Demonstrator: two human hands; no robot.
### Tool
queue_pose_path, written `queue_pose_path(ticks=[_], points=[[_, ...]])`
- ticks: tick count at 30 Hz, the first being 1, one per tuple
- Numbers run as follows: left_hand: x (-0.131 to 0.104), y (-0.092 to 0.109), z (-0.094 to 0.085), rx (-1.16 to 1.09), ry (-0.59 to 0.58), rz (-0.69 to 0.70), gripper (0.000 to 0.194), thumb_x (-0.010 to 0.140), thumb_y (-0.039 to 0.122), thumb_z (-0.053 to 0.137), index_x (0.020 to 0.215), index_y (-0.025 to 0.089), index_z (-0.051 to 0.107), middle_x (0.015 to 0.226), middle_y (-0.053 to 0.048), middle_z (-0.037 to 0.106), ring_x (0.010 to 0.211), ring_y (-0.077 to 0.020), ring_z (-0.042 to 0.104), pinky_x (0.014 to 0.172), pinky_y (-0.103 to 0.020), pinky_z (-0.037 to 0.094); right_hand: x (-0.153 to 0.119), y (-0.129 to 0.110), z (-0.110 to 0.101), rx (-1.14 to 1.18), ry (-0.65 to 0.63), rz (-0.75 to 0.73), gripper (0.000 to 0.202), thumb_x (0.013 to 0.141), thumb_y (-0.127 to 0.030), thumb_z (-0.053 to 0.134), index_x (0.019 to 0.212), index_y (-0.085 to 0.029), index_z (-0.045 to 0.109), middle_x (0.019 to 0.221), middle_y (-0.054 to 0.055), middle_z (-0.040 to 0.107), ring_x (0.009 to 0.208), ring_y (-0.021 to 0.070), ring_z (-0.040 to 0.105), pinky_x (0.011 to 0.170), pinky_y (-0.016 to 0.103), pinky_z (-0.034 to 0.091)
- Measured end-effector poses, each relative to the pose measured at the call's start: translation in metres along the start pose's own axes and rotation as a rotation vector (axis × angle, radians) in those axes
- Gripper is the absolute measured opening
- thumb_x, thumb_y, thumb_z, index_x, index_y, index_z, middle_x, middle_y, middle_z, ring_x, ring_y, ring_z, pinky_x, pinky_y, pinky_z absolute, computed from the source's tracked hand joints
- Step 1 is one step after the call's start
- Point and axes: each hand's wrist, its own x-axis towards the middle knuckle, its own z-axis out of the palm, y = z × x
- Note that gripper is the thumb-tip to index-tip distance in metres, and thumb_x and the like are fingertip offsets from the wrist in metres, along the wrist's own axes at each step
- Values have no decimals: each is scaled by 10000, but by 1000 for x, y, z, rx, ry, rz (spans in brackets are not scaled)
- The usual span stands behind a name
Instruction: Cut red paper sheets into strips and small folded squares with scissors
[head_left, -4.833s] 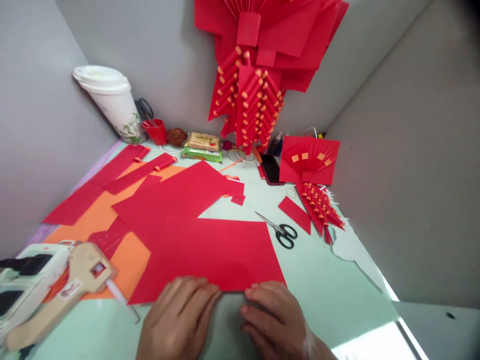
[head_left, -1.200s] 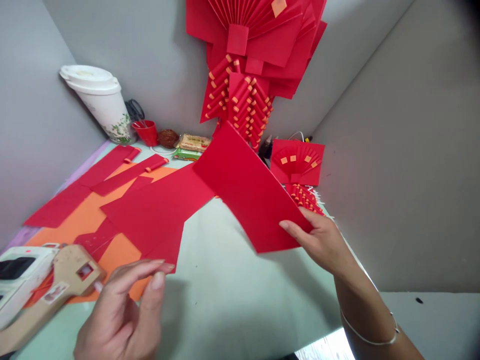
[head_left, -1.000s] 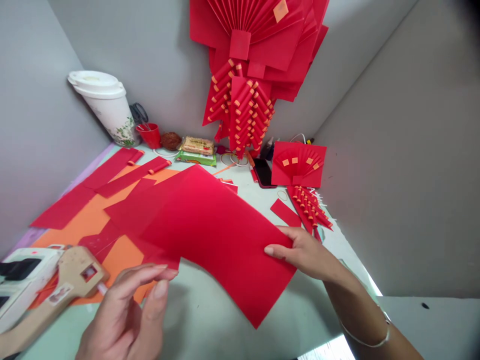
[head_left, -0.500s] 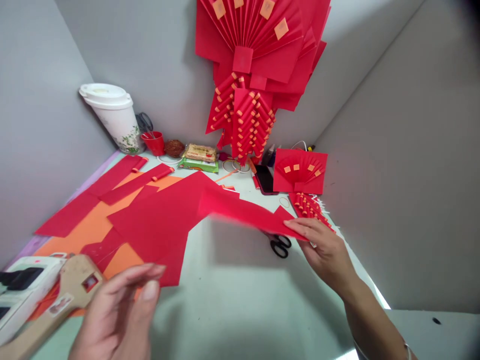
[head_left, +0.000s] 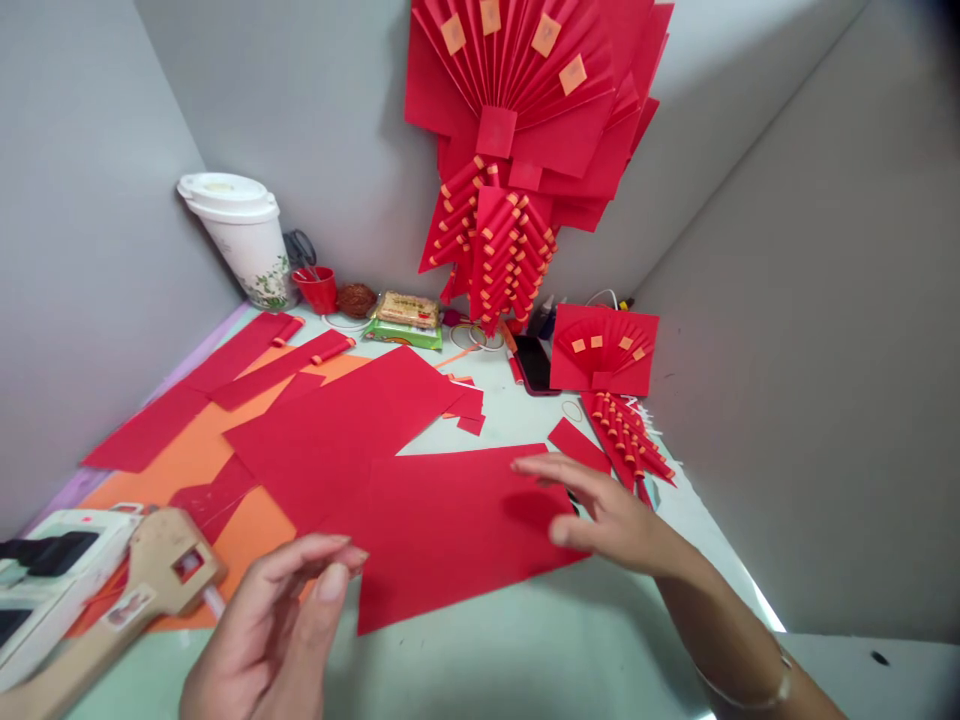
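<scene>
A flat red sheet of paper (head_left: 450, 530) lies on the table between my hands. Over its right part hovers my right hand (head_left: 600, 515), fingers stretched and apart from the thumb, holding nothing. At the sheet's left edge is my left hand (head_left: 281, 630), half curled with a gap between thumb and fingers and nothing visible in it. The scissors are almost wholly covered by the sheet and my right hand. Another large red sheet (head_left: 337, 430) lies to the upper left, over orange paper (head_left: 180, 450).
At left lie a beige glue gun (head_left: 169, 560) and a white power strip (head_left: 60, 560). Along the back stand a white cup (head_left: 240, 240), a red cup (head_left: 316, 290), snack packs (head_left: 405, 320) and a phone (head_left: 534, 362). Red fan decorations (head_left: 525, 130) hang on the wall; a smaller fan card (head_left: 606, 375) leans at right.
The red sheet, held in my right hand before, now lies flat on the table. My right hand has let go and moved slightly left and down. The view has shifted slightly.
</scene>
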Motion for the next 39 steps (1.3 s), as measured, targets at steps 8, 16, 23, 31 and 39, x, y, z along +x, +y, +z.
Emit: queue_pose_path(ticks=[8, 16, 23, 31, 39], points=[[4, -3, 12, 435, -511, 477, 227, 885, 404, 600, 1074, 293, 658, 1021, -21, 775, 921, -226, 732, 791, -327, 594, 131, 7, 53, 872, 33, 440, 260, 974, -319, 580, 818, -119, 631, 760, 98, 729, 650, 149, 699, 522, 202, 528], [-4, -22, 22, 756, -880, 664, 613, 850, 311, 614, 1439, 227, 467, 1481, -93, 493, 1351, -334, 460, 1031, -553, 461, 176, 16, 74, 919, 109, 499, 210, 982, -311, 590, 1086, -132, 626, 976, 43, 672, 745, 144, 666, 631, 286, 579], [1, -22, 27, 763, -863, 630, 540, 849, 284, 612, 1379, 199, 549, 1424, -107, 543, 1312, -322, 505, 1041, -500, 464, 190, 0, 85, 942, 192, 400, 248, 968, -293, 608, 1168, -145, 609, 1118, 74, 649, 899, 196, 667, 758, 371, 583], [5, -31, 25, 728, -668, 552, 461, 914, 358, 502, 1319, 165, 607, 1336, -158, 622, 1186, -362, 614, 915, -527, 545, 140, 14, 21, 1016, 440, 158, 172, 808, -171, 689, 735, -210, 539, 641, -59, 622, 566, 103, 599, 473, 171, 468], [27, -11, 7, 188, -511, -196, 365, 805, 610, 582, 973, 328, 743, 1029, -37, 788, 1012, -311, 713, 934, -498, 536, 93, 42, -28, 931, 570, 35, 265, 691, -179, 723, 761, -235, 473, 619, -89, 576, 534, 92, 561, 431, 154, 426]])
